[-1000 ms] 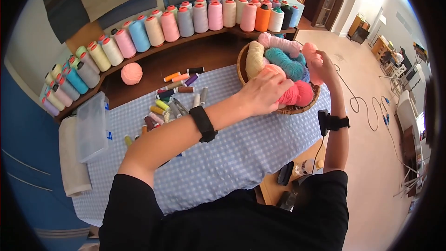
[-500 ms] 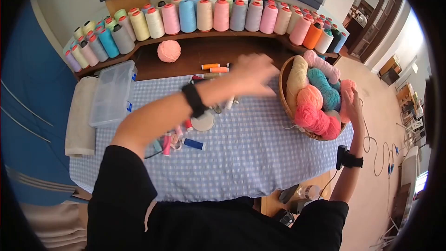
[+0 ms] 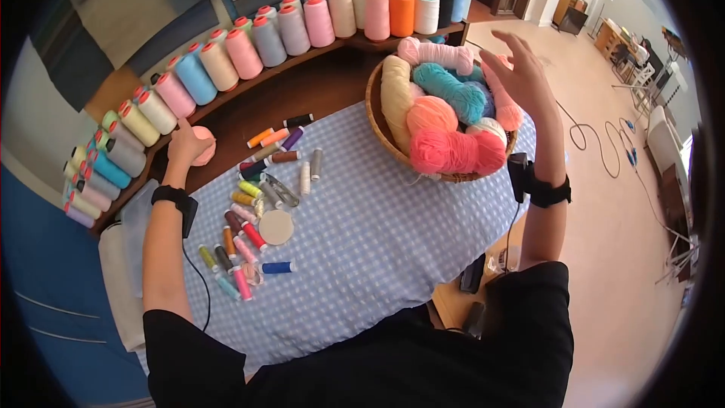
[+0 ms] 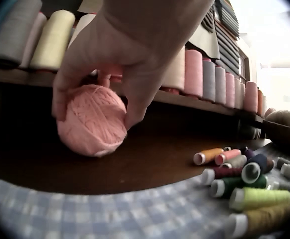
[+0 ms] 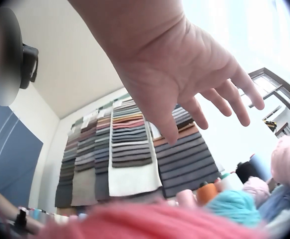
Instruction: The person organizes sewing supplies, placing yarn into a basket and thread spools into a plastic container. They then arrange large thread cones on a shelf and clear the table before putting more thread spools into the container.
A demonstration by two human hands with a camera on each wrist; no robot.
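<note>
My left hand [image 3: 183,145] grips a peach ball of yarn [image 4: 93,122], fingers and thumb spread round its sides, on the dark wooden surface below the spool shelf. Over the right rim of a wicker basket [image 3: 376,122], my right hand [image 3: 522,79] hovers with its fingers apart and holds nothing. The basket holds a coral-red skein [image 3: 457,153], a peach ball [image 3: 432,115], a cream skein [image 3: 396,94], a teal skein [image 3: 451,92] and a pale pink skein [image 3: 436,54]. A peach skein [image 3: 504,102] leans at its right side, just below the right hand.
Several small thread spools [image 3: 251,236], metal snips [image 3: 285,190] and a round beige disc [image 3: 276,227] lie on the blue checked cloth [image 3: 355,219]. Large thread cones [image 3: 243,54] line the curved shelf behind. A clear plastic case [image 3: 136,215] stands at the left.
My left hand has moved from the basket far to the left and taken hold of the peach ball. The right hand has let go of the peach skein and risen above it.
</note>
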